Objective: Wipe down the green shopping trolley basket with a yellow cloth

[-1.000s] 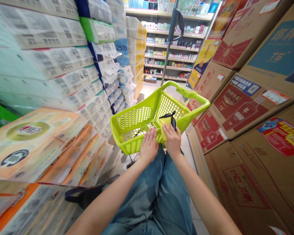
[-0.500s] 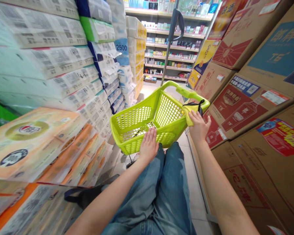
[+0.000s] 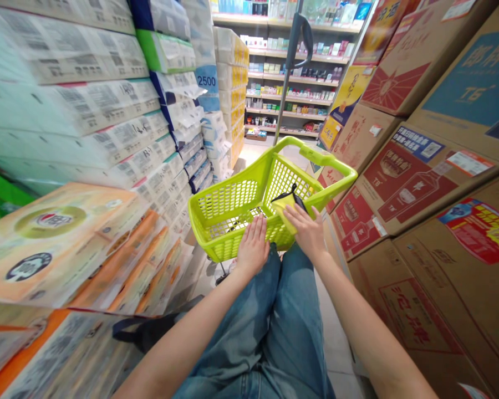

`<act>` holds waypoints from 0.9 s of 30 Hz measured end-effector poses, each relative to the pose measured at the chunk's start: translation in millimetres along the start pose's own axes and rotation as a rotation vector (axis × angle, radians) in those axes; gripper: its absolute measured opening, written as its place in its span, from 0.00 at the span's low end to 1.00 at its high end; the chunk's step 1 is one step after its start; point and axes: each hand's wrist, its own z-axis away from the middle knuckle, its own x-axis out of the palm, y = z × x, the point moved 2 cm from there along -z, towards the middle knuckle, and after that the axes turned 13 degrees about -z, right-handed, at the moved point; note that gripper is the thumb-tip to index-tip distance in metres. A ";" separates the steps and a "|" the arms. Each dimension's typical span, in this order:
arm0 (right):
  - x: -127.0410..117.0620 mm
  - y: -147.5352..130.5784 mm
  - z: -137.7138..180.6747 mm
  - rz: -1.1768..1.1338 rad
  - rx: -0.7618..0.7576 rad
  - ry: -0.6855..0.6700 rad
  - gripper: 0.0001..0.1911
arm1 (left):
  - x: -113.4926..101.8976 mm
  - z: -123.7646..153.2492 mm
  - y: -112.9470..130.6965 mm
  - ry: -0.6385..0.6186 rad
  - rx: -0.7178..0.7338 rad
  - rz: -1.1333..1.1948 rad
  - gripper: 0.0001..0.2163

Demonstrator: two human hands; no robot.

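A lime-green plastic shopping basket (image 3: 228, 205) stands in the aisle in front of my knees. My left hand (image 3: 253, 247) lies flat on its near rim, fingers stretched out. My right hand (image 3: 309, 233) presses a yellow cloth (image 3: 283, 209) with a black strap against the basket's near right rim. The fingers are laid over the cloth. The basket looks empty inside.
Stacked tissue packs (image 3: 87, 127) wall the aisle's left side, orange-printed packs (image 3: 66, 244) lowest. Cardboard cartons (image 3: 419, 183) tower on the right. A black-gripped pole handle (image 3: 293, 55) rises behind the basket. Product shelves (image 3: 291, 83) close the far end. A dark bag strap (image 3: 149, 332) lies by my left leg.
My right hand has slid the yellow cloth from the basket's far right rim back toward me along the rim. My left hand has stayed on the near rim.
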 end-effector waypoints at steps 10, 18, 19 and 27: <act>-8.1 37.6 -7.2 0.049 0.267 0.286 0.36 | 1.2 0.0 1.6 0.006 -0.009 0.015 0.33; 35.8 -52.5 10.5 -0.099 0.029 0.034 0.36 | 0.1 1.0 0.2 -0.006 0.008 0.000 0.32; 29.4 -43.7 10.4 -0.091 0.006 0.012 0.36 | 0.4 1.2 0.1 -0.004 0.005 -0.002 0.33; -35.1 77.2 -8.1 0.056 0.194 0.258 0.29 | 2.6 0.9 0.9 0.019 0.003 0.022 0.34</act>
